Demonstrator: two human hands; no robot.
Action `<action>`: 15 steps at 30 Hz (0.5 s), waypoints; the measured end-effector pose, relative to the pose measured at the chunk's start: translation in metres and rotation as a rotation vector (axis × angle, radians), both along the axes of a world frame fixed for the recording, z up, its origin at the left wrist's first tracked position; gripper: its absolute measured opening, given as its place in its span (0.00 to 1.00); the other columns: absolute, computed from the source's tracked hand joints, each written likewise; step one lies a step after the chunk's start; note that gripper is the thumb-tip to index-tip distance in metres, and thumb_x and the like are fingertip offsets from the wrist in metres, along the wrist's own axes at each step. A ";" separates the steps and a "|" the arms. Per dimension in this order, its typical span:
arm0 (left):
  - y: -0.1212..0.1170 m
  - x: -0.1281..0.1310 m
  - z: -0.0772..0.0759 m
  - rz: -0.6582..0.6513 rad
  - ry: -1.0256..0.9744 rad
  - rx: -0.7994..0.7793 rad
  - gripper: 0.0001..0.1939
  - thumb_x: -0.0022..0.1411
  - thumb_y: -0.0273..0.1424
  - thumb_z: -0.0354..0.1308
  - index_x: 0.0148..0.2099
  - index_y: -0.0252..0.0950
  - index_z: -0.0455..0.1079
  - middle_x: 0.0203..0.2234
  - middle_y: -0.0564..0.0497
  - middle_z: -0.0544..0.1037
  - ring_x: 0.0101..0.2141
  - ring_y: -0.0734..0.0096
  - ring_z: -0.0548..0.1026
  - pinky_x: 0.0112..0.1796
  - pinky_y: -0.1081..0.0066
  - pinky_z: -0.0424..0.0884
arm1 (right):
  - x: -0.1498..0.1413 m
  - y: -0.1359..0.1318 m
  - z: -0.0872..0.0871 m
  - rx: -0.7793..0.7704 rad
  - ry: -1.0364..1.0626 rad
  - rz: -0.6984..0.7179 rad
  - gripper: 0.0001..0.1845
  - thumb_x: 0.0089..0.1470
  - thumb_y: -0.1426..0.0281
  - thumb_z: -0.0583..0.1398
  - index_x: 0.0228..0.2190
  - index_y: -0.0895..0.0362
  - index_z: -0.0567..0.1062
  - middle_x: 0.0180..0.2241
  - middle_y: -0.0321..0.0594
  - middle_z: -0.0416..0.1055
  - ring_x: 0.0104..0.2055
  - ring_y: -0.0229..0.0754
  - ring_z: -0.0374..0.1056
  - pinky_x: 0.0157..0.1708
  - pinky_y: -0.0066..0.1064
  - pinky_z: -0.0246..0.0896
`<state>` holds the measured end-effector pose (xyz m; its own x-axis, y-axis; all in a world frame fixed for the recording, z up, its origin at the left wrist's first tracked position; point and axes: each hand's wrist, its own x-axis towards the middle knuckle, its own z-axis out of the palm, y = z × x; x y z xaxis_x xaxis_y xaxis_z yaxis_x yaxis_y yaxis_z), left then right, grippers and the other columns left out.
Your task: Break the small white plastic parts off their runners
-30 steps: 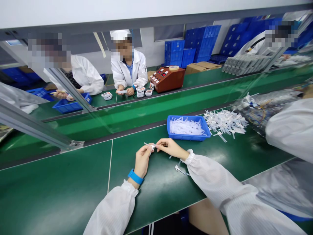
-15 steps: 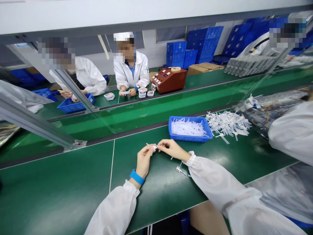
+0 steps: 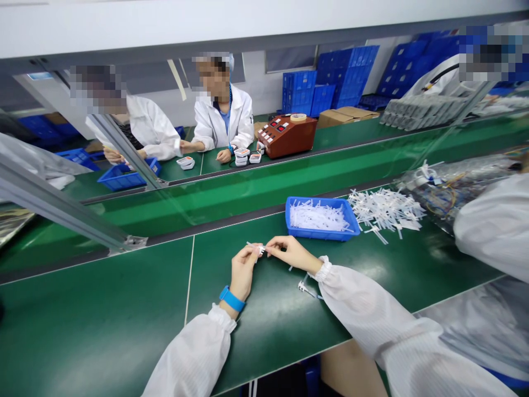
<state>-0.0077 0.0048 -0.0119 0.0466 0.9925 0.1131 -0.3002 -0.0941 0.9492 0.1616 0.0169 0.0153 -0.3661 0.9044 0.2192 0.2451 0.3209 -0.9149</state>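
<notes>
Between the thumb and fingers of my left hand [image 3: 242,271] is a small white plastic piece [image 3: 261,250] with short teeth, and a thin pale strip sticks out of it to the left. My right hand [image 3: 295,255] pinches at the right end of the same piece; the fingertips hide exactly what they grip there. Both hands are held close together above the green bench [image 3: 124,331]. Near my right wrist, another white toothed piece [image 3: 303,286] with strips lies on the bench, partly behind the sleeve.
Beyond my right hand stands a blue tray [image 3: 326,235] holding many thin translucent strips. A heap of white pieces with strips [image 3: 388,209] lies beside it. Bagged wires [image 3: 450,190] and a neighbour's white sleeve [image 3: 496,226] are at right. Two co-workers sit across the line.
My hands and the white piece stay almost unmoved. Across the line, the middle co-worker no longer holds the flat white item and has reached an arm toward the person at left.
</notes>
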 end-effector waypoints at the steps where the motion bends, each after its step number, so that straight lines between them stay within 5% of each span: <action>1: 0.000 0.000 0.000 0.004 0.005 0.002 0.08 0.54 0.35 0.63 0.28 0.35 0.75 0.35 0.48 0.77 0.40 0.66 0.72 0.44 0.68 0.65 | 0.000 0.000 0.000 0.001 -0.001 -0.001 0.17 0.55 0.58 0.58 0.32 0.59 0.76 0.26 0.40 0.74 0.25 0.36 0.63 0.27 0.28 0.58; 15: -0.001 -0.001 0.006 0.036 0.113 0.037 0.08 0.54 0.35 0.63 0.27 0.36 0.75 0.33 0.47 0.78 0.42 0.62 0.73 0.46 0.65 0.65 | -0.001 -0.002 0.000 -0.008 -0.004 -0.006 0.16 0.54 0.58 0.58 0.29 0.59 0.75 0.21 0.35 0.69 0.20 0.33 0.56 0.22 0.26 0.51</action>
